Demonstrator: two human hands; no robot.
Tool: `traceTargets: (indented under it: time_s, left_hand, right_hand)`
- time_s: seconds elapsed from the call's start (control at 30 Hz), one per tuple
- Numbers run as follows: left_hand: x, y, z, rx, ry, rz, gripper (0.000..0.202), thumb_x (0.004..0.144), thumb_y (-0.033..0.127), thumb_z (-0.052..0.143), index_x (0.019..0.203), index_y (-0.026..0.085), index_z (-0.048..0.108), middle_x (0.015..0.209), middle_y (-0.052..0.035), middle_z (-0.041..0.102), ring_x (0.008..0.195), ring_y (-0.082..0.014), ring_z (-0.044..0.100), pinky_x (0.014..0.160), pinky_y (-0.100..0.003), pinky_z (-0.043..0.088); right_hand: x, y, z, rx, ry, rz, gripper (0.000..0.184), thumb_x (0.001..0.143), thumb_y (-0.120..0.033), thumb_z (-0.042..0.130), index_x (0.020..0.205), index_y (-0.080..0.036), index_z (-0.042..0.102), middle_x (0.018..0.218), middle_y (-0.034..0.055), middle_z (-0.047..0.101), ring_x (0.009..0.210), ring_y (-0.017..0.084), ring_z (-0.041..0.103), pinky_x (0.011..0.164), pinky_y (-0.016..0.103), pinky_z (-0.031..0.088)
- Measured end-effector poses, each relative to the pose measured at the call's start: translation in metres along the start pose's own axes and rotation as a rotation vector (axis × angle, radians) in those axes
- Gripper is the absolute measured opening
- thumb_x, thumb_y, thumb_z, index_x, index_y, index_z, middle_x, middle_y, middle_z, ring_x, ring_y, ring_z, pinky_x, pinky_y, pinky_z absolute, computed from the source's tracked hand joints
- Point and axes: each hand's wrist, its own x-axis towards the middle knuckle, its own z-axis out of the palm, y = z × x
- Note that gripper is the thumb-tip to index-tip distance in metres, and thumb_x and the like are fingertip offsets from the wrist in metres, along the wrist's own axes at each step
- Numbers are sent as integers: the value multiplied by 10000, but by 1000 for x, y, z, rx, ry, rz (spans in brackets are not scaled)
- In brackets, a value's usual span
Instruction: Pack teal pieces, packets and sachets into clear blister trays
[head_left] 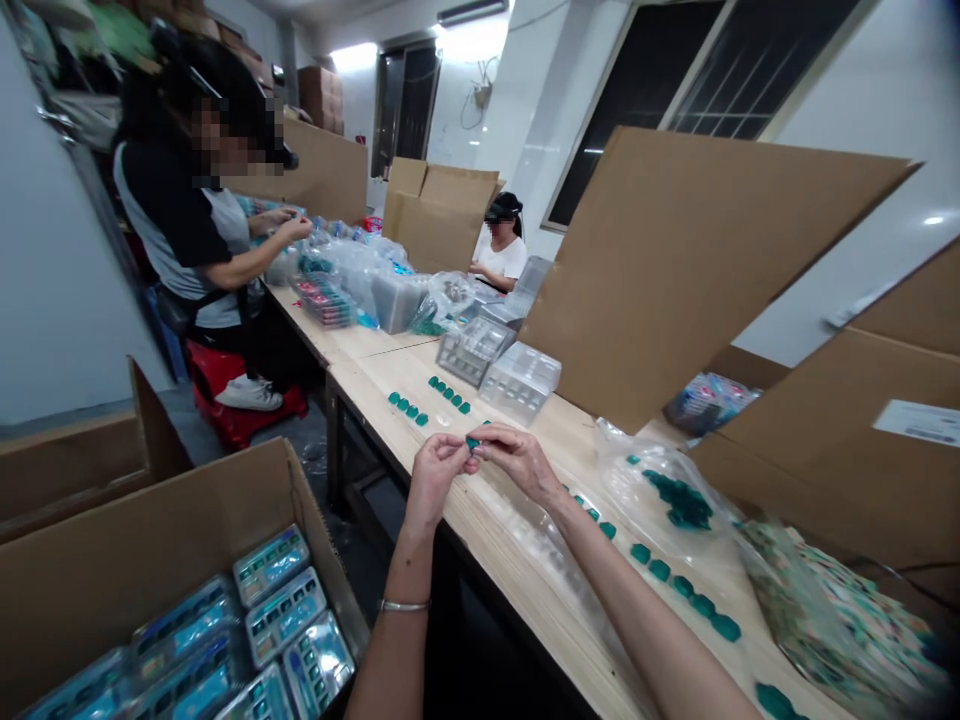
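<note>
Teal piece [472,443] sitting above a wooden workbench [375,360], left hand [436,476] and right hand [517,462] pinching it, fingers [491,432] clamped together on it from both sides, loose teal pieces [446,394] lying in rows just far of the hands, clear plastic trays [519,382] standing far right, cardboard box [150,560] of blue blister packs [285,615] sitting near left.

Item: one pair of human arms, the left forearm [394,665] and right forearm [645,610], bare along their whole visible length to the lower edge of the view, ending in an ungloved left hand [433,482] and right hand [519,462]. Accessory: one slim bracelet [404,605] of silver-toned metal, a narrow band with a light sheen, worn around the left arm just above the wrist; its clasp or links are too small to tell. Condition of the nails on the fingers [480,430]: too small to tell.
</note>
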Motion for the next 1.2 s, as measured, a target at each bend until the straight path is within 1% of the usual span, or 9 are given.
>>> traceTargets:
  time_s: [0.13,0.33,0.43,0.53,0.63,0.73,0.87,1.07,1.2]
  left_hand:
    - [5,-2,-7,74,77,132,238,676,293,672,807,151,533,672,16,599,578,-90,576,585,-211,456]
    - [8,-3,-15,295,73,190,266,795,386,524,844,152,642,677,2,577,575,-93,506,590,-215,417]
    - [12,-2,-26,467,240,294,290,831,374,463,859,161,657,755,-29,590,631,-119,530,643,-243,435]
    - [16,-3,-41,788,419,375,221,822,282,476,884,166,654,888,-72,622,771,-164,567,752,-292,440]
    - [16,-6,-51,1041,369,345,161,779,226,532,870,181,657,888,-69,655,847,-201,569,808,-326,418]
    - [14,-8,-53,1155,332,317,127,752,207,564,831,191,662,871,-69,657,868,-218,564,794,-325,410]
    - [13,-8,-52,1217,292,307,124,771,192,533,766,203,657,838,-66,644,834,-207,566,744,-306,408]
    - [12,-8,-52,1232,286,310,131,784,206,521,791,209,652,860,-66,641,854,-208,560,758,-308,406]
    - [12,-3,-51,1253,356,369,217,838,247,437,901,193,638,903,-88,641,881,-234,553,794,-343,411]
  right_hand:
    - [11,6,10,125,41,155,276,634,-319,732,872,-185,696,750,18,679,670,146,612,669,284,494]
    - [24,12,16,119,71,137,220,653,-332,709,811,-180,708,786,28,673,683,147,615,678,278,493]
    - [37,23,16,-13,43,40,209,720,-357,654,807,-175,706,729,32,652,640,144,595,629,265,477]
    - [57,38,20,-217,0,-130,195,759,-345,627,781,-168,705,752,56,650,691,159,597,658,271,460]
    - [75,52,29,-407,-65,-223,202,786,-333,604,806,-156,701,776,73,652,735,166,595,696,274,446]
    - [84,57,41,-545,-108,-184,203,798,-322,592,854,-152,687,767,61,648,726,154,585,685,257,436]
    - [85,59,54,-661,-158,-126,154,795,-283,597,837,-162,683,816,52,649,778,156,579,703,246,417]
    - [83,61,71,-797,-214,-56,161,810,-249,557,755,-144,666,819,64,625,755,153,552,683,244,396]
    - [79,56,77,-894,-205,-18,201,841,-212,489,749,-120,643,819,91,605,779,166,547,680,249,396]
